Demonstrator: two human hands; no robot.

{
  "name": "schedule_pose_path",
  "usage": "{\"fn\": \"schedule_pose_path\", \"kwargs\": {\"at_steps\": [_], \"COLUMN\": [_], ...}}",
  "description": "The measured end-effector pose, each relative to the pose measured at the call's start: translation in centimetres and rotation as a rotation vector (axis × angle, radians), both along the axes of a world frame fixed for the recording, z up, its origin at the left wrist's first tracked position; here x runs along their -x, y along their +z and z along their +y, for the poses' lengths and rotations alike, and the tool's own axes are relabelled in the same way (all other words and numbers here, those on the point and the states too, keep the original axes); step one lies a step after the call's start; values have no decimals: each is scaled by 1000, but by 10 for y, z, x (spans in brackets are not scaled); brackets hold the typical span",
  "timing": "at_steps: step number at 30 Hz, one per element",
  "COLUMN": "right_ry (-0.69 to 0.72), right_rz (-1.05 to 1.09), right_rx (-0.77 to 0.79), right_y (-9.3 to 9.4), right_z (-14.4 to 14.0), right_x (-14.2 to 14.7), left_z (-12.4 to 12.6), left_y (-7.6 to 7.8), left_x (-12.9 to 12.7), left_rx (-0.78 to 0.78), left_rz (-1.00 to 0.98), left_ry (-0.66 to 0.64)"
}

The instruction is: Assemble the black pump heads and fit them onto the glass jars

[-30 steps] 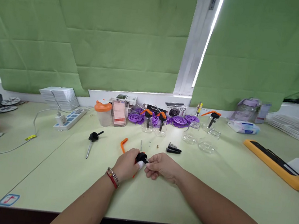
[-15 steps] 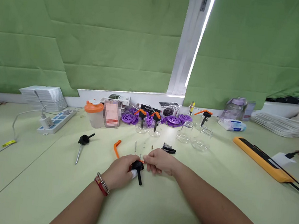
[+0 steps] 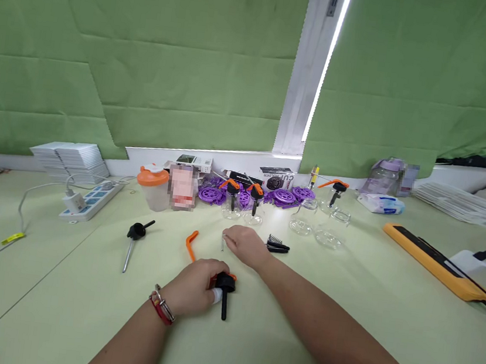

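My left hand point(image 3: 199, 286) is closed around a black plastic part point(image 3: 226, 282) with a ring-like top and a straight stem pointing toward me. A bit of orange shows at its upper edge. Farther forward, my right hand point(image 3: 244, 245) has its fingertips pinched at the upper end of a thin metal pin point(image 3: 223, 243), which appears to lie on the table. An orange bent lever point(image 3: 191, 245) rests just beyond my left hand. Another black part with a metal rod point(image 3: 136, 231) lies to the left. Beside my right wrist is a black comb-like piece point(image 3: 277, 244).
Clear glass vessels point(image 3: 302, 225), some with black-and-orange handles, stand at the back near purple discs point(image 3: 211, 194). An orange-lidded cup point(image 3: 153, 189) and a power strip point(image 3: 94, 199) are on the left. A yellow-and-black device point(image 3: 432, 261) with cables lies right.
My right hand has left the black part and moved forward and left to the metal pin. My left hand keeps hold of the black part, whose stem now points more directly toward me.
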State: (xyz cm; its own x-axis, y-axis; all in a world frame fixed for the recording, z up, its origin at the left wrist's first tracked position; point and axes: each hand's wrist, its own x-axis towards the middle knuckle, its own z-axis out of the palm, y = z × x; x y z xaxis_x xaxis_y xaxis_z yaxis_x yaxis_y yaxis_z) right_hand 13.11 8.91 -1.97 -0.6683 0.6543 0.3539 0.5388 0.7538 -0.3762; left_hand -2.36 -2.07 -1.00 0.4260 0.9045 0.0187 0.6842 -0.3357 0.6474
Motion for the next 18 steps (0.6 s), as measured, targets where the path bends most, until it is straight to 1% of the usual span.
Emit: {"fn": "schedule_pose_path", "kwargs": {"at_steps": [1,2,4,5,7,9,10,12,13,14,15,16,17,18], "right_ry": [53,95,151,165,175,178,165,71,-4,-85,-146,-171,-165,-147], "right_rz": [-161,-296,-464,-497,-500,-437,-372,-166,-35,97,220,313,387,447], "right_rx": [-123,-214,-323,-352,-361,-312,-266,-115,3,158,347,569,779,947], "right_y": [-2,-5,-10,-11,-12,-10,-8,-5,-4,-3,-3,-3,-3,-3], "right_z": [1,1,2,2,2,0,-2,-12,-19,-26,-35,-43,-50,-56], "right_x": [2,4,5,5,3,0,-1,-1,-1,-1,0,1,1,1], "left_z": [1,3,6,7,10,12,13,14,14,14,13,13,12,12], "left_y": [-1,-2,-3,-4,-6,-7,-8,-9,-9,-9,-8,-8,-7,-6], "left_x": [1,3,6,8,11,13,14,14,14,14,12,11,9,8], "left_rx": [-13,-27,-53,-60,-56,-42,-38,-40,-48,-59,-76,-96,-116,-138], "left_rz": [11,23,50,61,64,42,28,8,1,-8,-19,-33,-49,-64], "left_ry": [36,77,164,204,265,298,308,326,338,352,365,374,373,363]}}
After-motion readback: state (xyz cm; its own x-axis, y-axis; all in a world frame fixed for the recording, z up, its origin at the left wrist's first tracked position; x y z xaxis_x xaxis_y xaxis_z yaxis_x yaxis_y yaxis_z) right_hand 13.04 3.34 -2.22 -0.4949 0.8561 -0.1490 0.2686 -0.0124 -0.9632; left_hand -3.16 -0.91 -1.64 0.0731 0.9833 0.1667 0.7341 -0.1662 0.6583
